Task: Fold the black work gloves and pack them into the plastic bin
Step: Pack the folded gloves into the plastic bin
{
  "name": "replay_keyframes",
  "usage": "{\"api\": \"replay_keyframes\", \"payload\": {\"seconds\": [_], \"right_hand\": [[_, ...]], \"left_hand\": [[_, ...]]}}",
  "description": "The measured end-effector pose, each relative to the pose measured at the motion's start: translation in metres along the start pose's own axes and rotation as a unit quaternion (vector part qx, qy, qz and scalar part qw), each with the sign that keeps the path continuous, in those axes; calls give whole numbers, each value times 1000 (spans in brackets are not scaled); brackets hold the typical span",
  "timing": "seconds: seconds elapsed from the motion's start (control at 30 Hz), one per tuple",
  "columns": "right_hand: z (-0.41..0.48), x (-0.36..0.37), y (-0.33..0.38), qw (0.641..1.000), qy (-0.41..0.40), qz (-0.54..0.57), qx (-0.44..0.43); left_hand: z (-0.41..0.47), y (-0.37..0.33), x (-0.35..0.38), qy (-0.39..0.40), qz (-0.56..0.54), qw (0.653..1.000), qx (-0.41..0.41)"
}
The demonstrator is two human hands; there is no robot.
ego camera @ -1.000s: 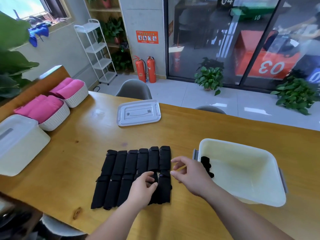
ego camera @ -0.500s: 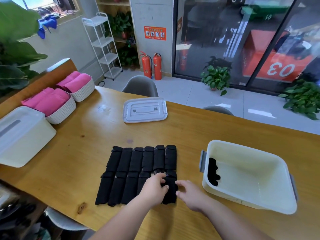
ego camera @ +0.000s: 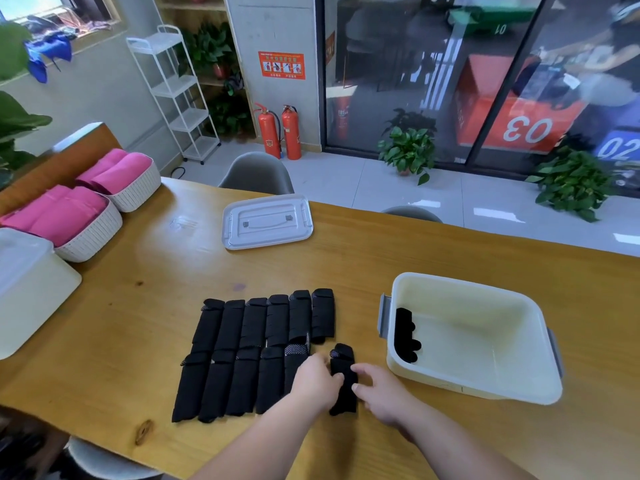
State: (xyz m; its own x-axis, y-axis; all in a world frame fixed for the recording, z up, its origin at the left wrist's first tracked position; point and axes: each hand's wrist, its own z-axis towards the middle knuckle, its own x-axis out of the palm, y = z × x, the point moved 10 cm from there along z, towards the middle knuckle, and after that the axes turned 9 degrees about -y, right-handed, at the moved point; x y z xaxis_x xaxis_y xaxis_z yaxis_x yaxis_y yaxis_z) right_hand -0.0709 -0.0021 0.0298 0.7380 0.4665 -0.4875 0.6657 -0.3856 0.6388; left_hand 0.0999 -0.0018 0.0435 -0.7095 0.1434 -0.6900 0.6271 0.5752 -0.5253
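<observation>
Several black work gloves (ego camera: 242,344) lie in two rows on the wooden table (ego camera: 138,271). One black glove (ego camera: 343,362) is pulled a little to the right of the front row. My left hand (ego camera: 317,382) pinches its left edge and my right hand (ego camera: 381,389) pinches its right edge. To the right stands the open cream plastic bin (ego camera: 485,386). One folded black glove (ego camera: 405,336) leans against the bin's left inner wall.
The bin's grey lid (ego camera: 266,221) lies at the table's far side. A closed white box (ego camera: 31,289) and two white baskets of pink cloth (ego camera: 86,216) stand at the left. Grey chairs (ego camera: 256,174) sit beyond the table.
Both hands closed on the rightmost front glove and drew it to the right, out of its row. The view shifted slightly.
</observation>
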Motion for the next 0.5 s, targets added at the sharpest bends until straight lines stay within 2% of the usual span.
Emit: {"api": "replay_keyframes", "payload": {"seconds": [0.13,0.3,0.5], "right_hand": [[-2,-1,-3,1000,-2,14,6],[-18,-13,16,999,-19,32,-6],[-47,-32,68,991,-73,35,-105]], "left_hand": [[-4,3,5,5,-40,999,-25],[-10,13,-1,14,-176,983,-55],[-17,11,-36,31,-348,936,-43]]}}
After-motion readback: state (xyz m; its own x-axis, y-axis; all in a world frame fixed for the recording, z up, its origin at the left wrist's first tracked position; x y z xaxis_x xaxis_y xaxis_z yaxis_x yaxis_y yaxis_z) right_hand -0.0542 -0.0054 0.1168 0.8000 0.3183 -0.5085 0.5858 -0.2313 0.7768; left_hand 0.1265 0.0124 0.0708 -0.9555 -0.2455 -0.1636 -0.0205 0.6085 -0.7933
